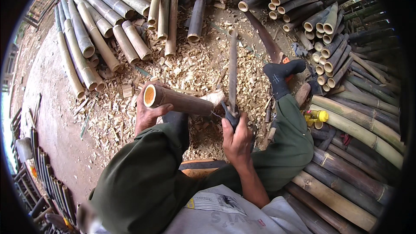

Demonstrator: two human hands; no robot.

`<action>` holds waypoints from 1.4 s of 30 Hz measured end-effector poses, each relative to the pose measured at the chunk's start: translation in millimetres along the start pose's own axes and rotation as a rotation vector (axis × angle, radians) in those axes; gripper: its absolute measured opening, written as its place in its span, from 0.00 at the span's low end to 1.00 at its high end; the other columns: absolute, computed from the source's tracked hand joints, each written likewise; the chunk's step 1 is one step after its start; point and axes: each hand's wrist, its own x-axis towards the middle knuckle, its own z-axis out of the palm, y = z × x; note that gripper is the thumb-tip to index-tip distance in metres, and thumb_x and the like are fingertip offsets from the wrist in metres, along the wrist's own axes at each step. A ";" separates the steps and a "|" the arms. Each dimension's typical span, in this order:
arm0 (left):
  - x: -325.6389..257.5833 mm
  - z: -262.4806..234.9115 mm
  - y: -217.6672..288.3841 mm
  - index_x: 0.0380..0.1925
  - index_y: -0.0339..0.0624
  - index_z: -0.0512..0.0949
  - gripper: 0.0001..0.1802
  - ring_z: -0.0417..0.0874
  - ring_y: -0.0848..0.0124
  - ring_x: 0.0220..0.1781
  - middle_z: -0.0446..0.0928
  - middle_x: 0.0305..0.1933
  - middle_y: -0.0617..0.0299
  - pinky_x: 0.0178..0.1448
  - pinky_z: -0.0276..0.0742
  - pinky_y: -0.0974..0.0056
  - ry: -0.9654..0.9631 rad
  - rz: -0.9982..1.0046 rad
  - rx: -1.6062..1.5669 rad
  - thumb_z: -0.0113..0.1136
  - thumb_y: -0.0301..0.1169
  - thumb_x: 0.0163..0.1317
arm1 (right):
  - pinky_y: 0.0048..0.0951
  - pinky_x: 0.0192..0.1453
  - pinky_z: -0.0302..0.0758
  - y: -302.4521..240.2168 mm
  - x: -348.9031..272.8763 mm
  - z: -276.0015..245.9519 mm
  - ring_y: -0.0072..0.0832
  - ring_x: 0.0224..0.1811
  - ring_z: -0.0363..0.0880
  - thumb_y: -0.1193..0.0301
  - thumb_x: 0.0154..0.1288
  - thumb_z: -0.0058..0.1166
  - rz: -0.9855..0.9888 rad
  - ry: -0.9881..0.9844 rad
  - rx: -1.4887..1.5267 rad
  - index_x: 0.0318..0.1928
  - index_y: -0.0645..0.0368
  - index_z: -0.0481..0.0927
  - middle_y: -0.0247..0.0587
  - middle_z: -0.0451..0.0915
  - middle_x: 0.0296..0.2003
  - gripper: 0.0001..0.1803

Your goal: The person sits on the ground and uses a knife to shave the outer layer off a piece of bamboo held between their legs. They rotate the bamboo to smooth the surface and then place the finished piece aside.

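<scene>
My left hand [149, 112] is wrapped around one end of a short bamboo section [184, 102], whose pale open end faces left. The section lies roughly level in front of me, between my legs. In my right hand [238, 136] is the dark handle of a long-bladed knife [232, 71], its blade pointing away from me. The knife's handle is close to the right end of the bamboo. A pale wood block [213, 97] shows just behind that end; whether the bamboo rests on it I cannot tell.
Pale wood chips [195, 67] cover the ground around me. Cut bamboo poles [99, 30] lie at the far left, with a stack of bamboo tubes [299, 6] at the far right. More poles [346, 182] and a yellow-capped bottle [315, 116] are beside my right leg. A curved dark blade [263, 34] lies ahead.
</scene>
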 end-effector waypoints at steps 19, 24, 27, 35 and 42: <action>-5.5 7.8 8.5 0.53 0.38 0.77 0.34 0.84 0.61 0.58 0.84 0.53 0.51 0.67 0.78 0.56 -0.030 0.076 -0.008 0.78 0.25 0.41 | 0.59 0.39 0.80 90.1 -10.5 52.6 0.66 0.36 0.86 0.56 0.79 0.52 0.304 -0.308 -0.453 0.57 0.64 0.69 0.63 0.86 0.36 0.23; -11.2 9.4 5.4 0.57 0.37 0.75 0.35 0.84 0.61 0.55 0.82 0.50 0.54 0.62 0.82 0.56 0.277 0.004 -0.142 0.79 0.29 0.49 | 0.45 0.27 0.80 102.8 -12.6 44.0 0.47 0.23 0.84 0.55 0.82 0.48 0.454 -0.347 0.269 0.55 0.59 0.67 0.52 0.83 0.27 0.20; -0.8 -31.6 -30.8 0.64 0.34 0.70 0.37 0.82 0.57 0.58 0.77 0.59 0.47 0.57 0.85 0.51 0.443 -0.110 -0.365 0.76 0.38 0.61 | 0.28 0.20 0.75 67.7 -9.0 19.9 0.27 0.16 0.77 0.54 0.83 0.48 0.636 -0.360 0.866 0.60 0.52 0.67 0.40 0.78 0.24 0.19; -38.6 -142.7 -190.4 0.65 0.33 0.73 0.35 0.82 0.62 0.59 0.78 0.62 0.49 0.58 0.83 0.50 0.271 -0.767 0.787 0.74 0.43 0.65 | 0.32 0.28 0.81 64.6 -21.5 -6.7 0.28 0.26 0.83 0.55 0.82 0.51 0.591 -0.437 1.209 0.70 0.53 0.69 0.43 0.82 0.33 0.25; -66.1 -141.8 -194.9 0.64 0.33 0.74 0.33 0.82 0.63 0.59 0.79 0.62 0.51 0.60 0.82 0.51 0.128 -0.820 0.998 0.73 0.42 0.66 | 0.33 0.30 0.82 48.2 -23.6 -22.4 0.27 0.27 0.80 0.57 0.82 0.50 0.505 -0.487 1.264 0.78 0.53 0.60 0.43 0.80 0.35 0.32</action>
